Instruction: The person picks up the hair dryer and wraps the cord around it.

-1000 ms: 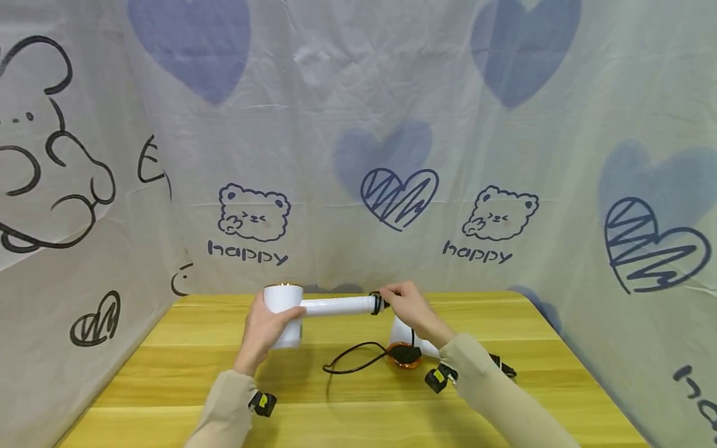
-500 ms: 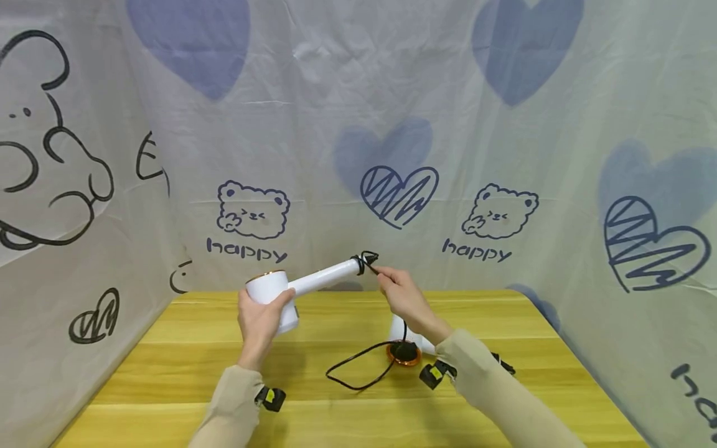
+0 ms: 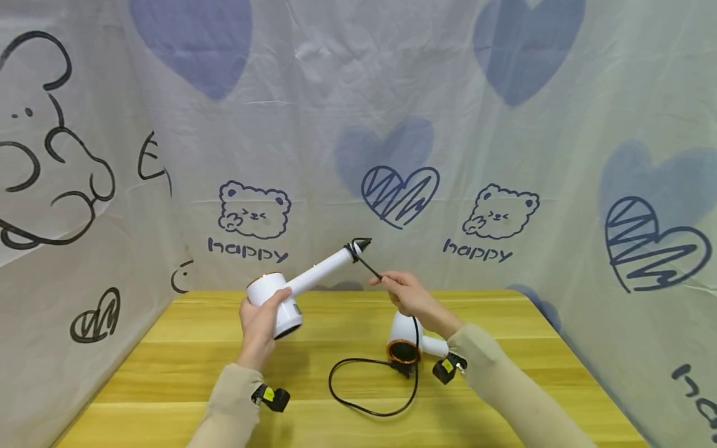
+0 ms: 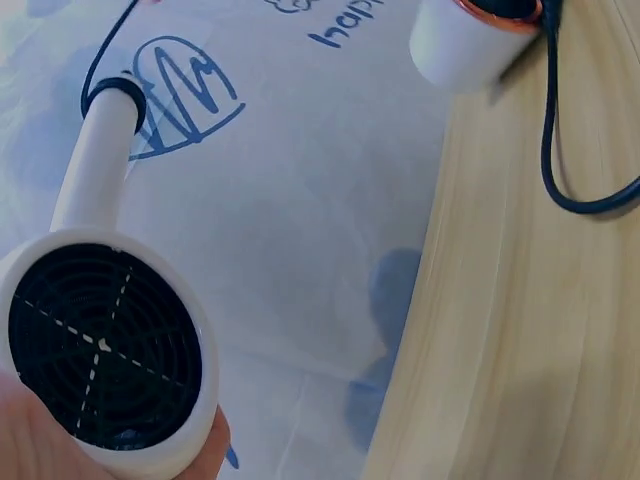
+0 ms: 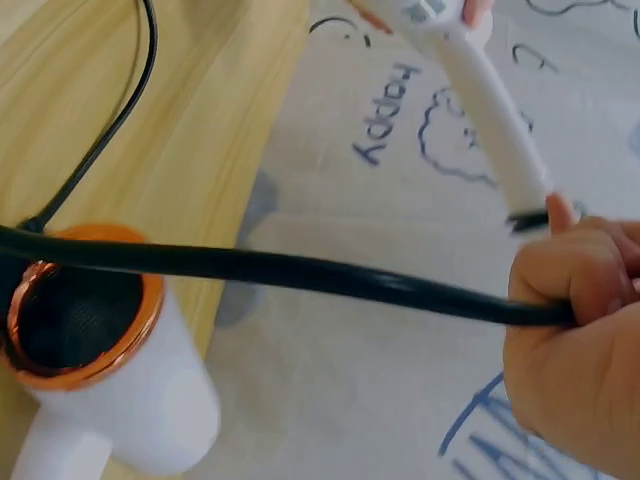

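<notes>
Hair dryer (image 3: pixel 320 272) held in my left hand (image 3: pixel 259 326), cord (image 3: pixel 381 414) pinched in my right hand (image 3: pixel 411 295)
Left fingers wrapped round the white barrel, clear of the table (image 3: pixel 196 354); barrel tilted, handle aimed at 2 o'clock, black cord wound about its tip. From that tip the cord runs toward 4–5 o'clock into my curled right fingers, then drops and loops at 7 o'clock from them; can't tell if the loop touches wood. Second dryer (image 3: pixel 403 326) lies on the table just below my right hand, at 6 o'clock, orange rim facing me
</notes>
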A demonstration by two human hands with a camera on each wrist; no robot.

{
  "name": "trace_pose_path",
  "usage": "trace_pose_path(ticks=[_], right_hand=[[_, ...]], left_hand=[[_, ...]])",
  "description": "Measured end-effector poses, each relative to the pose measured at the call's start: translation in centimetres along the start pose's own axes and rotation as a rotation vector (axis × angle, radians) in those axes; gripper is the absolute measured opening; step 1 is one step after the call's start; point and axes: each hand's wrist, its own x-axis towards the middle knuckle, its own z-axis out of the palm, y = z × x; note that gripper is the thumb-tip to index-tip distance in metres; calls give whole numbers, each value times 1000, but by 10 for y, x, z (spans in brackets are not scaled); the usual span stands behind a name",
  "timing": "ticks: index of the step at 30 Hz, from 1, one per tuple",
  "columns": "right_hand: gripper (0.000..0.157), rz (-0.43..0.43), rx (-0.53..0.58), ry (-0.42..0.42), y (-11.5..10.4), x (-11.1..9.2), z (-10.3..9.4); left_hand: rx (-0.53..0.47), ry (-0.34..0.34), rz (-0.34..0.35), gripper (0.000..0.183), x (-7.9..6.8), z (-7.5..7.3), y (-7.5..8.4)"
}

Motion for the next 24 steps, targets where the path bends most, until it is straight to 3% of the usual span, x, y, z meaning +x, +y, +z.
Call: trace_pose_path(ticks=[7, 12, 18, 24], right_hand=[[30, 149, -7, -44, 11, 4, -19], [32, 214, -23, -88, 18, 11, -27], [32, 217, -106, 27, 24, 17, -42], [18, 216, -178, 72, 25, 16, -49]], left_hand=[[-102, -137, -106, 69, 0, 5, -2], [-97, -227, -141, 68, -4, 11, -5], [-30, -302, -116, 66, -6, 11, -10], [12, -429, -119, 66, -6, 9, -14]])
